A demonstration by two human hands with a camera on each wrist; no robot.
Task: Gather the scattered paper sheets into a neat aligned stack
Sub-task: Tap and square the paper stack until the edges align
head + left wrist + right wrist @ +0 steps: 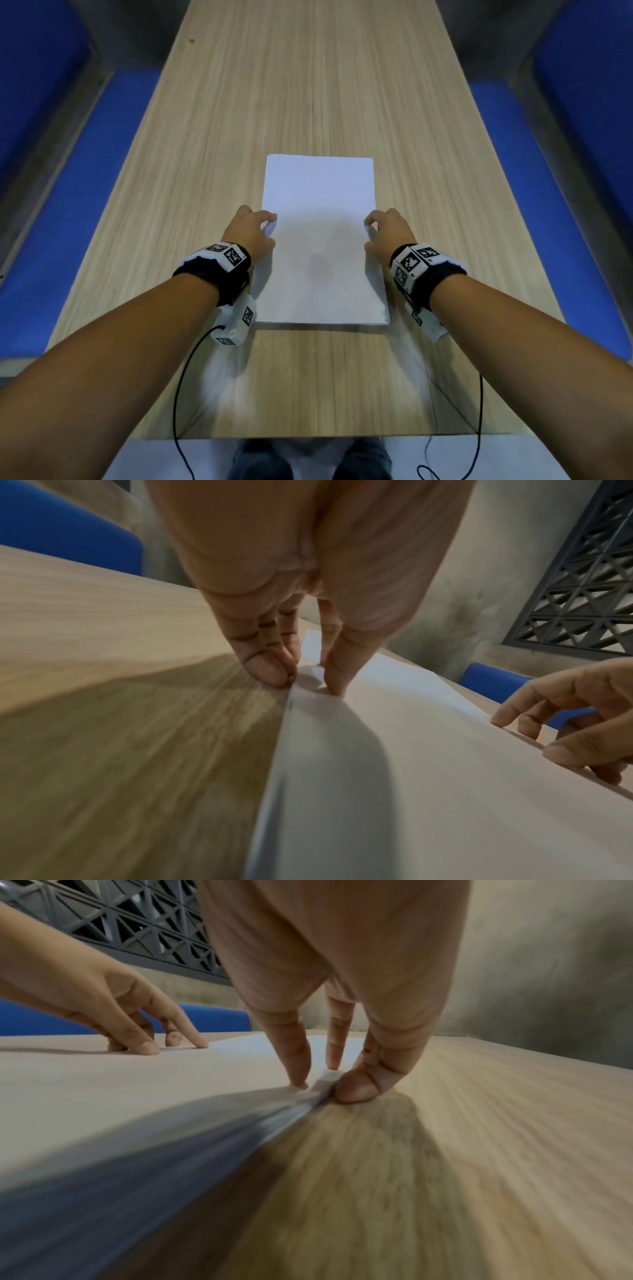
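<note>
A stack of white paper sheets (318,192) lies squared up in the middle of the wooden table (308,85), long side running away from me. My left hand (268,229) pinches the stack's left edge about halfway along, thumb on top and fingers against the side. In the left wrist view that edge (411,777) lifts slightly under the left hand (301,683). My right hand (369,234) pinches the right edge the same way. The right wrist view shows the right hand (322,1088) with its thumb on the paper (120,1091) and a finger at the edge.
Blue padded seats (85,205) (548,205) run along both long sides of the table. Black cables (178,394) trail from my wrist bands over the near table edge. A dark metal grille (582,588) is on the wall beyond. Bare wood surrounds the stack.
</note>
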